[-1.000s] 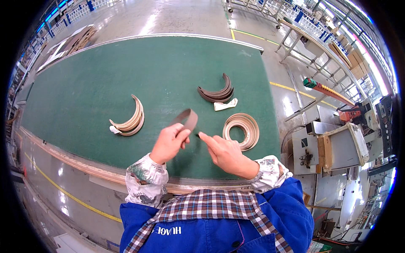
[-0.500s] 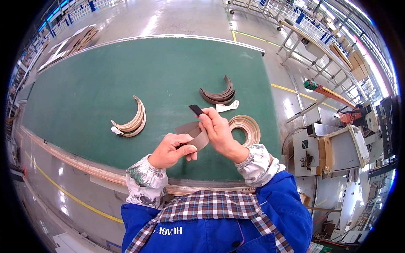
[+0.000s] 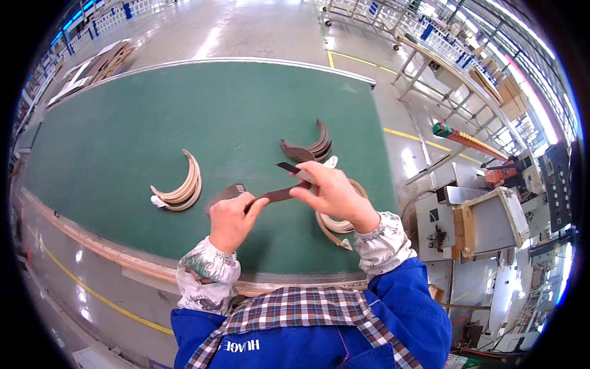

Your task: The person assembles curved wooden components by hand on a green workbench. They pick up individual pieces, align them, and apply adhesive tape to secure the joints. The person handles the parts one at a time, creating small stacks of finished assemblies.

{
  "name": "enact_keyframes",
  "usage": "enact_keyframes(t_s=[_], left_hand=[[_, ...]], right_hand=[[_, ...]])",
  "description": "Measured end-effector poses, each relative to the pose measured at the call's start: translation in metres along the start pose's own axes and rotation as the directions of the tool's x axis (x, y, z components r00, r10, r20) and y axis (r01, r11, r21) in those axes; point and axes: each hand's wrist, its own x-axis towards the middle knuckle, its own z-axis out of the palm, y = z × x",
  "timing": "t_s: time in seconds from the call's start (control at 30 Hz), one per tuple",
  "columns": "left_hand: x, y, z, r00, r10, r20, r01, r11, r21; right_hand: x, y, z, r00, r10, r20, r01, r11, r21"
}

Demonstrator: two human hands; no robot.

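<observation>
holding a thin, dark brown strip (image 3: 279,195), curled beyond the left hand (image 3: 230,221) and nearly straight between both hands, above the green table (image 3: 110,160). pinching it between left thumb and fingers, knuckles up; pinching it also with the right hand (image 3: 333,192), pointed leftward, beside a slim black-tipped implement (image 3: 289,168).

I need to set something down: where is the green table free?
Free: between the pale strips and dark strips; along the far edge of the table. Crowded: around the right hand, near the dark strips and coil.
</observation>
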Motion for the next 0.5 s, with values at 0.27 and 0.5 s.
enact_keyframes(t_s=[0.27,0.5], left_hand=[[-0.003,-0.003,0.020,0.966,-0.158,-0.206,0.199,0.961,0.194],[0.002,-0.014,0.015,0.914,-0.201,-0.352,0.266,0.952,0.149]], right_hand=[[-0.002,-0.002,0.046,0.974,-0.007,-0.227,-0.030,0.987,-0.158],[0.033,0.012,0.070,0.868,-0.115,-0.483,0.027,0.983,-0.184]])
